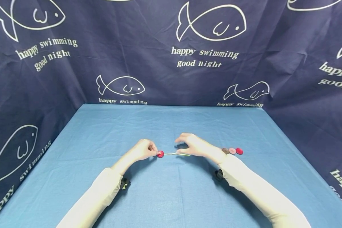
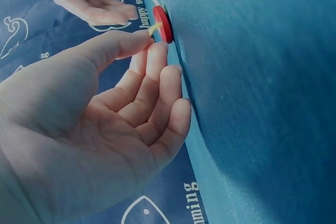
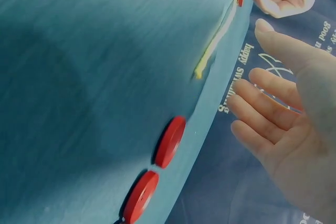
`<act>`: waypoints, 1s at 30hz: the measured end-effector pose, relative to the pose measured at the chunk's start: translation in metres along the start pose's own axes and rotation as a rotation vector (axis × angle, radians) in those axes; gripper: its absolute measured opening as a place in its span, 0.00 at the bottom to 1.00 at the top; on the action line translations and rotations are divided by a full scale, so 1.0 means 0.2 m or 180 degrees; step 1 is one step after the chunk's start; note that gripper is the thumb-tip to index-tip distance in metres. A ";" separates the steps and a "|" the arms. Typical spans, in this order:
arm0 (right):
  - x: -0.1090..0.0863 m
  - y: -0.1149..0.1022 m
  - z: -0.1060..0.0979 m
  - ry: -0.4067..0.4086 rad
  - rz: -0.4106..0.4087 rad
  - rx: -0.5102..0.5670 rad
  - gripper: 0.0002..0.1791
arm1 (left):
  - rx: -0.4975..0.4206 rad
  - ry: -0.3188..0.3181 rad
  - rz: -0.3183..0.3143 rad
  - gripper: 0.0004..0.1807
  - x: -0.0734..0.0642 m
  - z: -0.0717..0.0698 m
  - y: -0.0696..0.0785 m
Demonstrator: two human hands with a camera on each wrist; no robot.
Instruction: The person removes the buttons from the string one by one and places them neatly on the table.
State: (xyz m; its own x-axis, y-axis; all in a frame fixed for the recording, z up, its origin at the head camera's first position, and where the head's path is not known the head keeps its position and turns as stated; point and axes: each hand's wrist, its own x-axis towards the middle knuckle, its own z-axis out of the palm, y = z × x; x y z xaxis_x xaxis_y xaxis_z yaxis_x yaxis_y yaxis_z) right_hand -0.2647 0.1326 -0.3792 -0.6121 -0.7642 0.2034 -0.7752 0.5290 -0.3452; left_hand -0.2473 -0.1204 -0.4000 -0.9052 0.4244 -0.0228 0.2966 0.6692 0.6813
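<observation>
My left hand [image 1: 143, 149] pinches the short end of a pale string between thumb and index finger. This end sticks out of a red button [image 2: 165, 24], which the string passes through. On the button's other side the string [image 3: 219, 36] runs along the blue cloth to a yellowish tip. My right hand [image 1: 194, 145] hovers over that far length, thumb and fingers spread apart, holding nothing. In the left wrist view, the left hand's remaining fingers curl loosely below the pinch, with the button right at the fingertips.
Beside the right forearm, a brown button [image 1: 225, 150], a pink button [image 1: 232, 151] and another red button [image 1: 239, 151] lie in a row. The sleeve partly covers this row's left end. Navy fish-print curtains [image 1: 159, 57] surround the blue-covered table [image 1: 171, 196].
</observation>
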 end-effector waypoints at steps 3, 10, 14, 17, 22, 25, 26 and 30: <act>0.01 -0.01 0.01 -0.0039 0.0005 -0.0009 0.22 | -0.0002 -0.0005 0.0001 0.02 0.00 0.00 0.00; 0.04 -0.03 0.03 -0.0111 0.0077 -0.0021 0.22 | 0.0007 -0.0030 -0.0046 0.02 0.00 0.01 -0.02; 0.05 -0.05 0.04 -0.0128 0.0070 -0.0033 0.22 | 0.0005 -0.0047 -0.0082 0.02 0.01 0.01 -0.02; 0.06 -0.06 0.04 -0.0185 0.0093 0.0020 0.22 | 0.0018 -0.0047 -0.0066 0.02 0.01 0.01 -0.02; 0.09 -0.08 0.06 -0.0253 0.0100 0.0043 0.22 | 0.0042 -0.0032 -0.0030 0.02 0.01 0.01 -0.02; 0.10 -0.08 0.06 -0.0266 0.0058 0.0014 0.22 | 0.0060 -0.0020 -0.0040 0.02 0.01 0.01 -0.02; 0.10 -0.09 0.06 -0.0271 0.0045 0.0025 0.22 | 0.0061 -0.0016 -0.0045 0.03 0.01 0.01 -0.02; 0.12 -0.10 0.07 -0.0244 -0.0048 0.0071 0.21 | 0.0077 -0.0005 -0.0031 0.03 0.01 0.01 -0.02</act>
State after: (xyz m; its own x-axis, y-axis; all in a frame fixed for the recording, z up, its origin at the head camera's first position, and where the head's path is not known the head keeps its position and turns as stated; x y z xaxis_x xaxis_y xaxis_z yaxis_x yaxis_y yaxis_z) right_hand -0.2616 0.0990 -0.3807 -0.5860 -0.7985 0.1382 -0.7800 0.5096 -0.3631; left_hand -0.2507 -0.1217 -0.4043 -0.9076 0.4188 -0.0306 0.2950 0.6878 0.6632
